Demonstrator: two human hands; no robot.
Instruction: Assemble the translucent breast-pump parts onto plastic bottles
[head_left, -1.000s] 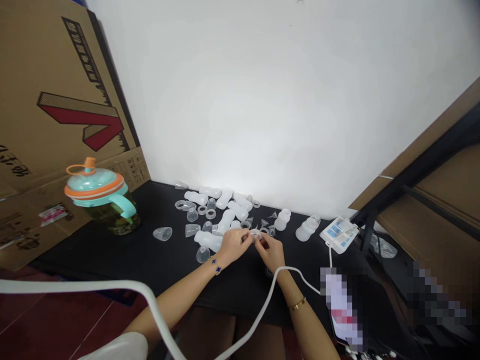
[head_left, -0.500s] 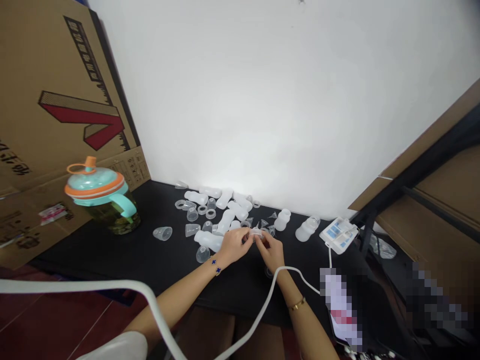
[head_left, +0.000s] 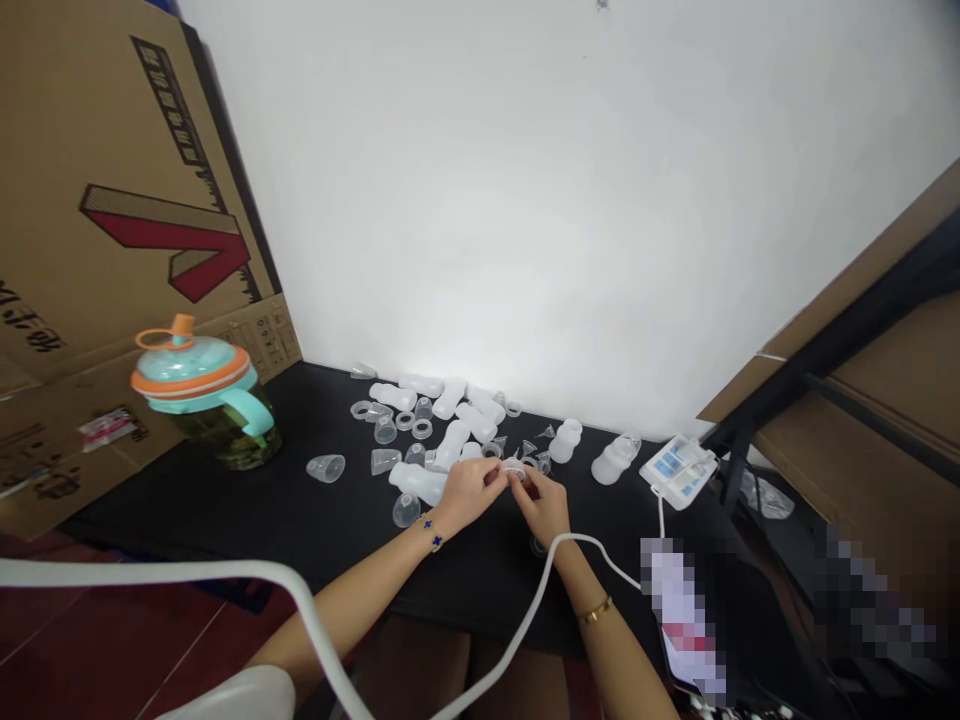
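My left hand (head_left: 471,490) and my right hand (head_left: 541,500) meet over the black table (head_left: 480,570), fingertips pinched on opposite sides of a whitish bottle collar ring (head_left: 514,466). A clear pointed tip seems to stand up at the ring; whether it is a nipple in the ring or a piece behind it, I cannot tell. Close to my left hand lie a frosted baby bottle (head_left: 417,484) and a clear domed cap (head_left: 406,510). Small clear nipples (head_left: 529,447) lie just beyond my fingers. One bottle (head_left: 565,440) stands tilted to the right of them.
Several more bottles, rings and caps are scattered towards the wall. A capped bottle (head_left: 616,458) and a white device (head_left: 678,470) are at the right, by a phone (head_left: 682,620). A white cable (head_left: 517,640) crosses in front. A teal-lidded jug (head_left: 206,400) stands left.
Both hands stay nearly in place, with the collar ring between their fingertips. The ring appears slightly turned; the other parts have not moved.
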